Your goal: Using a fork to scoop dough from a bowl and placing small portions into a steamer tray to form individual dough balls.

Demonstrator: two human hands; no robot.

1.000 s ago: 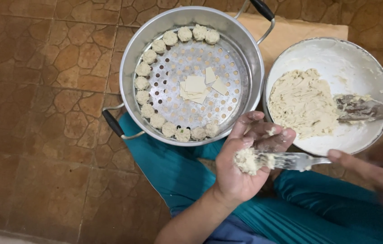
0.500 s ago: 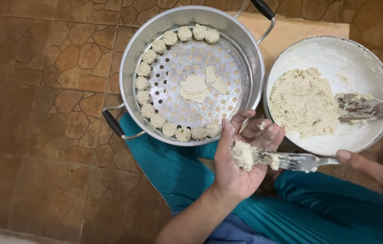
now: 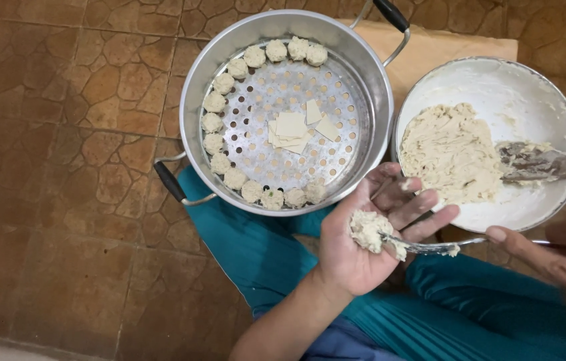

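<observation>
While cupped palm-up over the lap, left hand (image 3: 363, 251) fingers spread, cradling lump of filling (image 3: 368, 230) | right hand (image 3: 550, 257) pinching fork (image 3: 430, 246), tip pressed into lump | steamer pot (image 3: 229, 53) just beyond, dumplings (image 3: 215, 122) ringing tray, wrappers (image 3: 293, 127) stacked at centre | bowl (image 3: 530, 87) of filling at right, spoon (image 3: 537, 162) resting inside

The person is wearing teal trousers (image 3: 470, 314) with fine pleats, over a blue garment (image 3: 343, 344) at the waist; both forearms are showing bare, sleeveless, without jewellery.
</observation>
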